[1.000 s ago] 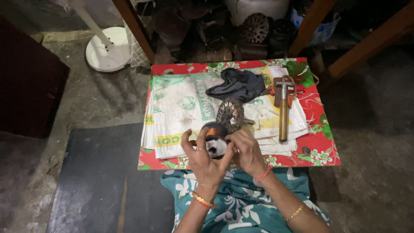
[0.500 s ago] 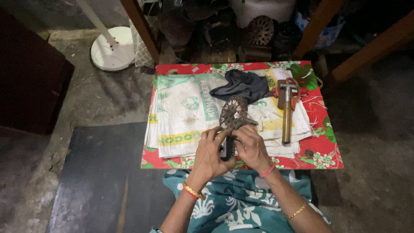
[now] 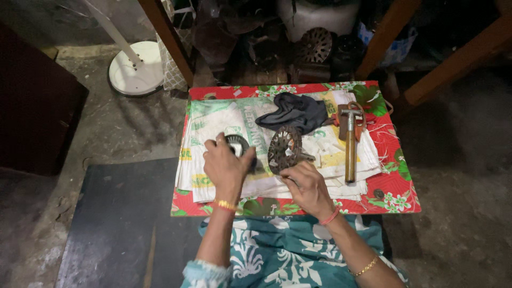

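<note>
Round metal part (image 3: pixel 237 145), dark with a paler ring face, sits on the woven white sack (image 3: pixel 224 128) with green and yellow print, under the left hand (image 3: pixel 225 165), whose fingers curl around it. Just right of it lies a rusty slotted metal disc (image 3: pixel 284 149), circular, with a stub shaft; the right hand (image 3: pixel 308 188) pinches its lower edge. Further right there's a hammer (image 3: pixel 350 141) with a brassy handle, a dark crumpled cloth (image 3: pixel 294 112) above, all on a red floral tablecloth (image 3: pixel 397 181).
</note>
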